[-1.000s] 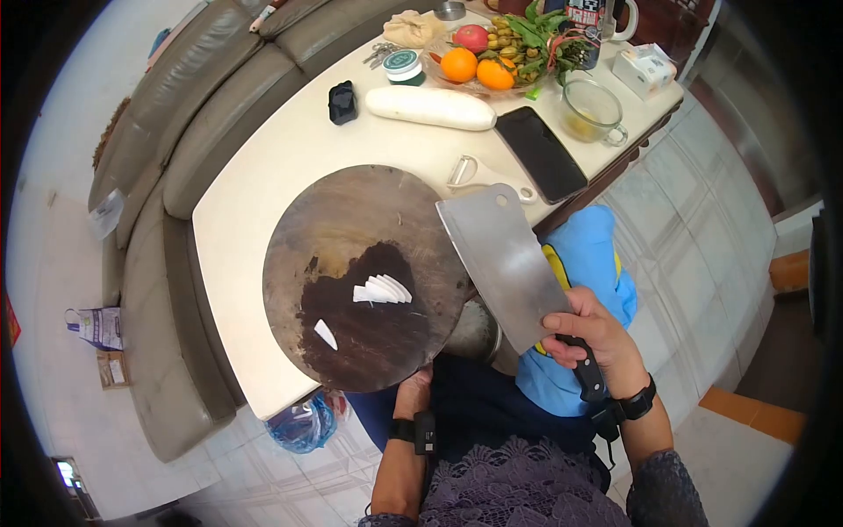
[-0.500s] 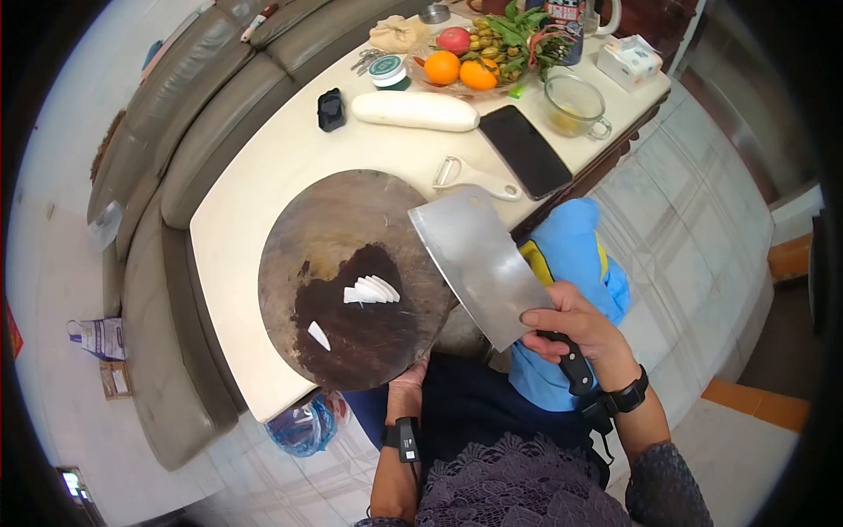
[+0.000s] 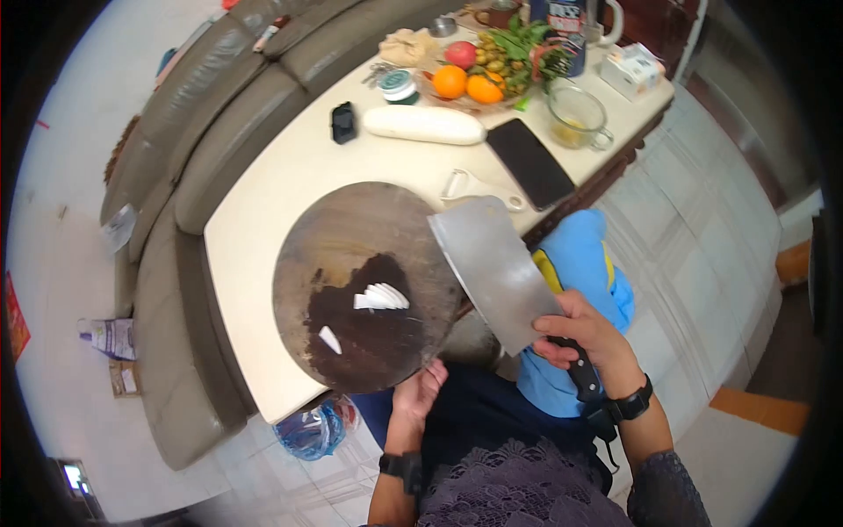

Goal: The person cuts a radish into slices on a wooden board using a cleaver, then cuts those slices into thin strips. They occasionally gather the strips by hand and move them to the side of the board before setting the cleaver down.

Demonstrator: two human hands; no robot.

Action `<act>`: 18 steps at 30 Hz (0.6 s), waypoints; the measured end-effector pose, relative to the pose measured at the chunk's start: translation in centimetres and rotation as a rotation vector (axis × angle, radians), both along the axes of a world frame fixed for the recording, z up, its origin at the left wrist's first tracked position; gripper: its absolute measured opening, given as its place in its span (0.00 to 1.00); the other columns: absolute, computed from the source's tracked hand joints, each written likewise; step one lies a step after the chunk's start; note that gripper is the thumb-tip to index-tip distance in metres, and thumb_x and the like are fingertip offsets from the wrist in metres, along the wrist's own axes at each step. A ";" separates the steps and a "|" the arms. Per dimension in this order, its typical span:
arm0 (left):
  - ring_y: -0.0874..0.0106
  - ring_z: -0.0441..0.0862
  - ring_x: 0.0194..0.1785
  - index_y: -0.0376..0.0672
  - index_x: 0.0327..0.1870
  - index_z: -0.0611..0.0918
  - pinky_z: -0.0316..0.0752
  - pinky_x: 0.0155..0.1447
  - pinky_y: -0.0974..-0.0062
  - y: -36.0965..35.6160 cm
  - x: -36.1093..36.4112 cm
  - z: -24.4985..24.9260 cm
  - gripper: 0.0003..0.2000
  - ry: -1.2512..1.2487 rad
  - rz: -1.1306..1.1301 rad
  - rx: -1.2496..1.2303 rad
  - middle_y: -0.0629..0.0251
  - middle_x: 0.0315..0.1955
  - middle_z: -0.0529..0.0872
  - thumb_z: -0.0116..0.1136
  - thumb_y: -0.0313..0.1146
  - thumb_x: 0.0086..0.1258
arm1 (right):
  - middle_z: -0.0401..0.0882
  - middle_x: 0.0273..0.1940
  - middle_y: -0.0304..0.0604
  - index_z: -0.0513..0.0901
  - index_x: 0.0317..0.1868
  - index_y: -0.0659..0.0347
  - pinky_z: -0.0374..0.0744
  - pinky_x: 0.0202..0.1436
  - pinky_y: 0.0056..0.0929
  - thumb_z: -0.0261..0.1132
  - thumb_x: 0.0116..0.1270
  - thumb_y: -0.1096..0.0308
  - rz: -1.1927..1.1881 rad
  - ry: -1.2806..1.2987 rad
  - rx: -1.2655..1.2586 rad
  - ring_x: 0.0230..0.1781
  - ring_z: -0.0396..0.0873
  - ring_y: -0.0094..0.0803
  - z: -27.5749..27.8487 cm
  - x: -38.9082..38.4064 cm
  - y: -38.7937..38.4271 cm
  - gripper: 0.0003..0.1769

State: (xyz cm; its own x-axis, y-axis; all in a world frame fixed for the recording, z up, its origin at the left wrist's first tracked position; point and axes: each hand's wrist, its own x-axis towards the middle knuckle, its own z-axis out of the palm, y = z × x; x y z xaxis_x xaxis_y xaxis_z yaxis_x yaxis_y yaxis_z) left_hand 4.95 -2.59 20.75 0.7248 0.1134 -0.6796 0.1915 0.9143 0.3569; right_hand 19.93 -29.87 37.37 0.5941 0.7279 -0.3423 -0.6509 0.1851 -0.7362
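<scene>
In the head view, my right hand [image 3: 587,332] is closed round the black handle of a cleaver [image 3: 499,268]. Its wide blade is raised beside the right edge of a round wooden chopping board [image 3: 299,255]. Several thin white slices [image 3: 381,297] lie fanned together on the board's dark wet patch, and a single white slice [image 3: 330,340] sits apart, lower left. Just off the board's near edge is my left hand [image 3: 420,392], palm partly turned up, fingers loosely apart, holding nothing visible. Behind the board lie a peeled white radish [image 3: 424,125] and a peeler [image 3: 481,189].
On the table are a phone [image 3: 530,162], a glass cup [image 3: 576,116], a fruit bowl with oranges [image 3: 450,82] and leafy greens, a lidded jar [image 3: 399,87] and a small black object [image 3: 343,122]. A blue cloth [image 3: 575,255] hangs by my right side. A sofa [image 3: 198,351] stands left.
My left hand has come out from under the board's near edge, turning its palm into view. The cleaver stays raised in my right hand. The whole view has shifted slightly.
</scene>
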 end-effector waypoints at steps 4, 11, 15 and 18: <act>0.75 0.82 0.42 0.34 0.53 0.80 0.80 0.47 0.76 -0.7 -2.6 10.7 0.13 -0.144 -0.546 0.609 0.60 0.46 0.85 0.58 0.21 0.68 | 0.73 0.19 0.39 0.76 0.33 0.70 0.66 0.14 0.19 0.63 0.66 0.68 0.006 -0.017 0.020 0.10 0.63 0.17 0.4 0.1 0.4 0.11; 0.77 0.82 0.40 0.36 0.41 0.86 0.77 0.45 0.78 3.9 -3.1 20.4 0.11 -0.057 -0.246 1.410 0.61 0.41 0.86 0.67 0.16 0.56 | 0.73 0.20 0.40 0.77 0.34 0.69 0.66 0.14 0.19 0.63 0.66 0.69 0.050 -0.043 0.021 0.11 0.64 0.17 0.2 0.2 1.1 0.09; 0.61 0.81 0.49 0.35 0.44 0.85 0.75 0.55 0.68 6.1 1.1 21.1 0.14 -0.101 -0.199 2.045 0.54 0.50 0.83 0.67 0.18 0.55 | 0.74 0.20 0.40 0.78 0.35 0.69 0.66 0.15 0.18 0.64 0.66 0.70 0.051 -0.011 -0.053 0.12 0.65 0.17 0.7 0.1 1.7 0.09; 0.54 0.77 0.54 0.37 0.45 0.85 0.72 0.58 0.64 7.6 1.9 19.0 0.15 -0.169 -0.382 2.137 0.53 0.53 0.81 0.68 0.22 0.55 | 0.74 0.21 0.41 0.79 0.35 0.70 0.66 0.16 0.18 0.64 0.66 0.71 0.072 -0.005 -0.077 0.12 0.65 0.18 0.5 0.1 1.9 0.08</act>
State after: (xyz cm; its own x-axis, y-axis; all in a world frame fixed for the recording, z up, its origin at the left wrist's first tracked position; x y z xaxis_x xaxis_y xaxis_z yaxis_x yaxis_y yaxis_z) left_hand 6.81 4.96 39.72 0.9127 0.2788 0.2988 0.0835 -0.8430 0.5314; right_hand 19.99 -27.95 37.86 0.5429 0.7405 -0.3961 -0.6566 0.0802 -0.7500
